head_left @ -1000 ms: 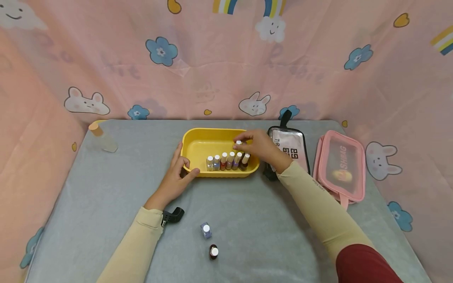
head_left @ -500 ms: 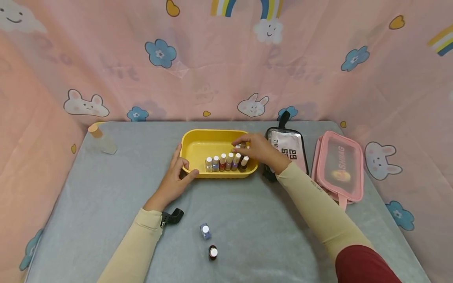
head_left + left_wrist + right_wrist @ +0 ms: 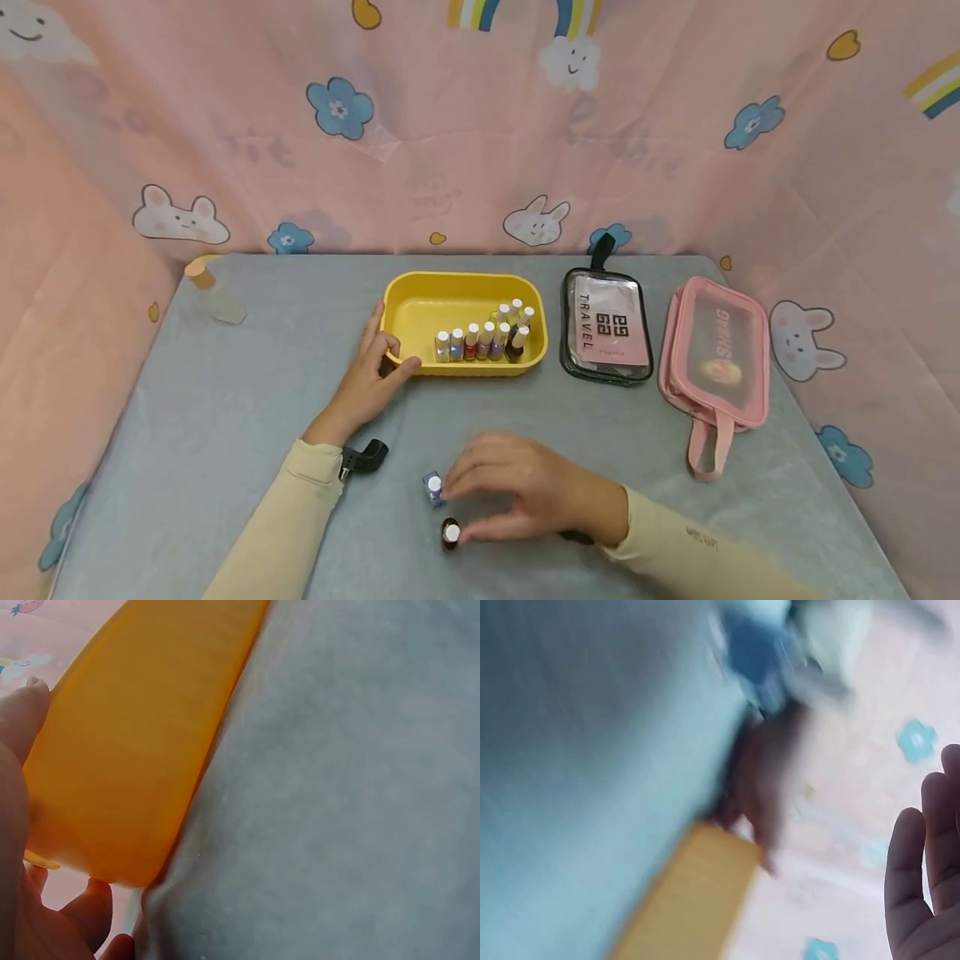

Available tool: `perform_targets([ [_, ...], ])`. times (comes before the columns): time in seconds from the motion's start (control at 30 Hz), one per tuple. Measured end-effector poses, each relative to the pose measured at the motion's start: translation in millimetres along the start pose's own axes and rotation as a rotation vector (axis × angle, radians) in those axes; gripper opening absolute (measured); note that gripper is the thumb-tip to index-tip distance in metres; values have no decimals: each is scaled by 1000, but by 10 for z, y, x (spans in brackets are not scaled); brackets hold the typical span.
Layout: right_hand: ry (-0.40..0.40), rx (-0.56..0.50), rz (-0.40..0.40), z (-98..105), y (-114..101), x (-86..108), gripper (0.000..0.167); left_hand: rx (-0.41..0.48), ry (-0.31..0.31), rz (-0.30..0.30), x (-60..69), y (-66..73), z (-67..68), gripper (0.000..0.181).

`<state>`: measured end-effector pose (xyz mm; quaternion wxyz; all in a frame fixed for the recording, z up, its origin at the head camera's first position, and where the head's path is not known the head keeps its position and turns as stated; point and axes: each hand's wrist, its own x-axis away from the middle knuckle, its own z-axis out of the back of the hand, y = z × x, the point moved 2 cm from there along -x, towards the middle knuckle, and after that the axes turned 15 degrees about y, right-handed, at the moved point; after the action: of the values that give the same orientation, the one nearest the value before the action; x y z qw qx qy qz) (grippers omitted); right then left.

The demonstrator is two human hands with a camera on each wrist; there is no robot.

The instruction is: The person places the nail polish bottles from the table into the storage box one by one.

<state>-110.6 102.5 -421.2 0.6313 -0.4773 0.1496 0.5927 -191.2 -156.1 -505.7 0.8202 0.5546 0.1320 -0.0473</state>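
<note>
My left hand (image 3: 360,379) grips the front left corner of a yellow tray (image 3: 416,287), its thumb on the front rim. Seen from the left wrist, the fingers wrap round the end of the yellow tray (image 3: 142,750). Inside the tray's right half stand several small nail polish bottles (image 3: 471,343) with white caps. My right hand (image 3: 525,492), slightly blurred, hovers with parted fingers beside two more bottles on the table. One is a blue nail polish bottle (image 3: 432,492), by the fingertips; the other is a dark nail polish bottle (image 3: 450,537), by the thumb. Whether it touches either, I cannot tell.
Right of the tray lies a clear travel pouch (image 3: 609,329) with black edging. Beyond it is a pink pouch (image 3: 720,358) with a strap. A frosted bottle (image 3: 221,300) with a tan cap stands at the table's far left. A patterned pink curtain (image 3: 442,150) hangs behind.
My right hand has let go of a nail polish bottle in the tray's right end and moved down towards the two bottles on the table. My left hand stays at the tray's corner.
</note>
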Motion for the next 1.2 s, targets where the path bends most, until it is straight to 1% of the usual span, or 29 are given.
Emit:
perform_targets([
  [0.07,-19,-5,-54,-118,-69,142,42,0,-4,2,3,7,-7,37],
  [0.13,-13,3,-99,-188,-89,252,43,1,-4,6,6,9,-10,37],
  [0.23,-14,18,-124,-258,-73,351,40,-5,-1,5,11,4,-5,37],
  [0.3,-25,11,-138,-297,-57,377,37,-4,1,6,10,6,6,37],
  [0.43,-61,-42,-223,-345,-55,384,29,-7,0,-1,8,7,11,36],
  [0.5,-80,-77,-263,-342,-60,371,25,-4,1,-2,6,3,8,35],
  [0.57,-74,-118,-291,-296,-63,323,23,-3,1,-2,4,0,4,35],
  [0.63,-36,-143,-284,-180,-45,211,22,-1,-1,-2,-3,1,2,35],
  [0.7,30,-144,-281,19,7,28,22,-1,-1,2,-9,5,8,36],
  [0.77,105,-96,-297,287,96,-187,22,-5,-2,4,-21,5,5,37],
  [0.8,138,-47,-307,429,161,-299,21,-5,-1,6,-24,6,6,37],
  [0.87,185,58,-371,697,324,-489,20,-7,-2,14,-22,7,8,37],
  [0.9,199,115,-424,812,413,-566,18,-8,-3,15,-20,2,6,37],
  [1.0,212,240,-575,1058,752,-699,13,-9,-5,19,-8,0,7,36],
  [1.1,196,279,-726,1165,1097,-691,10,-6,-3,11,-2,-7,3,36],
  [1.2,175,276,-830,1188,1367,-605,12,-4,-2,6,-8,-3,-6,35],
])
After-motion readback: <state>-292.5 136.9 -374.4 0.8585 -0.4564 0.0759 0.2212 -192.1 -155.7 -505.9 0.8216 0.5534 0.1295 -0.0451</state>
